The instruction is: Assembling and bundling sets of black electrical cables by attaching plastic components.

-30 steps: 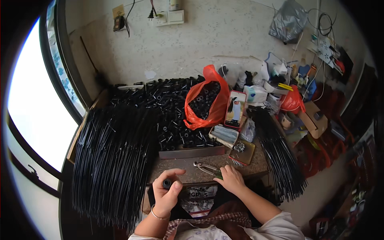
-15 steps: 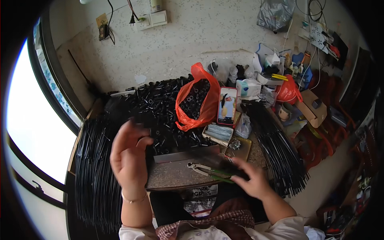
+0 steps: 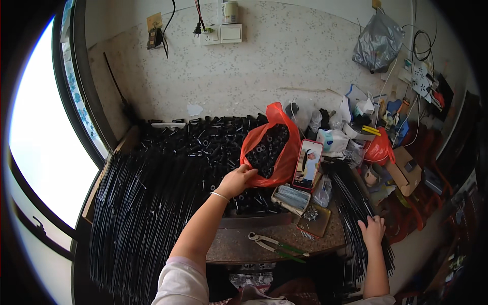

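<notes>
Two hands of mine are spread apart over the worktable [image 3: 229, 241], and between them, right of centre on its far half, stands an open red plastic bag [image 3: 287, 162] filled with small black parts [image 3: 268, 152]. My left hand [image 3: 238, 181] reaches forward to the bag's near left edge, fingertips against the red plastic; I cannot tell whether they pinch it or only rest there. My right hand [image 3: 372, 231] lies over the bundle of thin black rods [image 3: 348, 198] at the table's right side, fingers bent and a little spread; whether it grips any of them I cannot tell.

Just right of the bag leans a phone [image 3: 307, 165] with a lit screen. Nearer to me sit a small box of pale, thin strips [image 3: 291, 198] and a shallow tray [image 3: 321, 226] with little metal pieces. Pincers with green handles [image 3: 277, 245] lie near the table's front edge, jaws pointing left. A heap of black parts [image 3: 193, 137] covers the far left of the table, and a wider bundle of black rods [image 3: 137, 229] hangs over the near left. Farther right are a knotted red bag [image 3: 378, 151] and a cardboard box [image 3: 405, 173]; a grey plastic bag [image 3: 378, 46] hangs on the far wall [image 3: 244, 71].
</notes>
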{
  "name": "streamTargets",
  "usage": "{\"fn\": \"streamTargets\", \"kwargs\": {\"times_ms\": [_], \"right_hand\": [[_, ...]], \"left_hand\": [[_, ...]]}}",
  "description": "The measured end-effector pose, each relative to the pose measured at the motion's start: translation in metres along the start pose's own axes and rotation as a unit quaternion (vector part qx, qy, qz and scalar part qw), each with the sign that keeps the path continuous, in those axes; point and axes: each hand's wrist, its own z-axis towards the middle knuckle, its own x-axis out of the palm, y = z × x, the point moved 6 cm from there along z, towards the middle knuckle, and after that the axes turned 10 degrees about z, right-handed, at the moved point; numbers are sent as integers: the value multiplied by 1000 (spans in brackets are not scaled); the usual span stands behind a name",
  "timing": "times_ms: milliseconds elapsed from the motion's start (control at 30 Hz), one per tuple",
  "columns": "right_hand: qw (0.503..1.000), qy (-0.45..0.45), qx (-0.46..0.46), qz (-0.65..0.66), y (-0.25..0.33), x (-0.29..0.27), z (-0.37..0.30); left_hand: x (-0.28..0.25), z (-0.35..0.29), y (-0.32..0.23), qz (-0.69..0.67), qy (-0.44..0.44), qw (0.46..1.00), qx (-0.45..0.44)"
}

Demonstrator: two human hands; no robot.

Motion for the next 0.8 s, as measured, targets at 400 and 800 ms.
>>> {"fn": "streamTargets", "kwargs": {"times_ms": [400,800], "right_hand": [[822,-10,-400,404,272,67,35],[855,-129,-499,65,295,105,10]], "left_hand": [[-2,-4,-12,-6,-38,996,83],[-2,-12,1,59,-30,990,121]]}}
